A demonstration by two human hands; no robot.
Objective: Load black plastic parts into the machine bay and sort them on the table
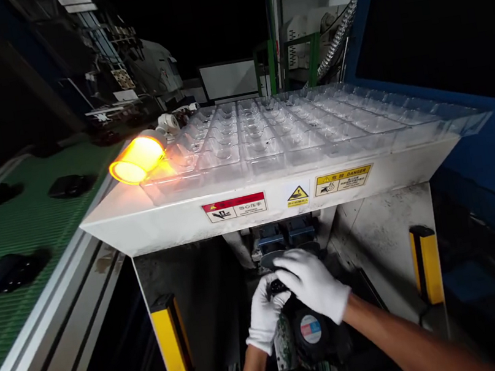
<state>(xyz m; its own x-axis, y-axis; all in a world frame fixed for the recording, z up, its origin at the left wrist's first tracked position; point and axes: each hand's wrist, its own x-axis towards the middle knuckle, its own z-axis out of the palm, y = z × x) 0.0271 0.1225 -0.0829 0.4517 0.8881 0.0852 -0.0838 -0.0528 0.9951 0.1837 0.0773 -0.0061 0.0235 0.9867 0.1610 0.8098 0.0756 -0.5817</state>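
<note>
Both my hands wear white gloves and work inside a machine's open bay below a white hood. My left hand (263, 314) curls around a small black part (276, 286) at the bay's middle. My right hand (312, 282) lies over the same black part from above, fingers bent and pressed down on it. Just below my hands sits a round black motor (311, 332) with a red and blue label. A blue fixture (285, 237) stands right behind my fingers.
A clear plastic blister tray (295, 132) lies on the white hood (251, 206), which bears warning labels. A lit amber lamp (137, 158) sits at its left corner. Yellow posts (172, 339) (427, 264) flank the bay. A green conveyor (12, 227) at left carries several black parts.
</note>
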